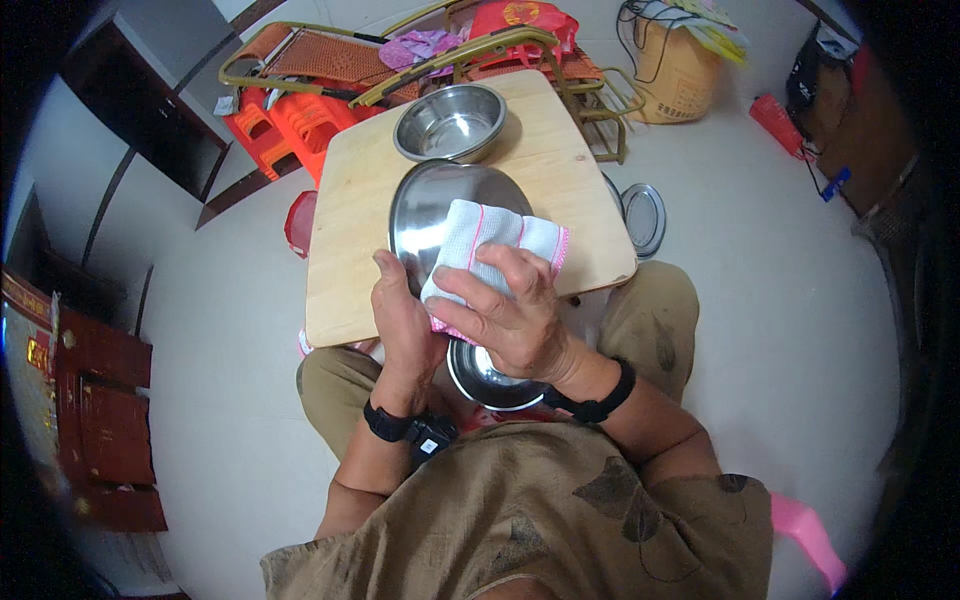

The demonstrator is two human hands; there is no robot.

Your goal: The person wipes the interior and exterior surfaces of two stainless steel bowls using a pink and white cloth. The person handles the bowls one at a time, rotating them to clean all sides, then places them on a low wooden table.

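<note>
A shiny stainless-steel basin (424, 214) is tilted up over the near part of the wooden table. At its near left rim, my left hand (409, 322) grips it with the thumb up and the other fingers hidden. My right hand (510, 315) holds a folded white cloth (457, 244) with pink lines and pink stitched edges, its fingers spread across it. The cloth covers part of the basin. Below my hands, between my knees, another shiny metal vessel (472, 379) shows in part. A second steel basin (420, 135) stands upright at the table's far side.
The square wooden table (349, 247) stands before my knees. Beyond it are metal-framed folding chairs (322, 56), orange plastic stools (300, 124) and a red bag (525, 26). Round metal lids (643, 220) are by the table's right edge. A tan bucket (675, 71) stands at the back right.
</note>
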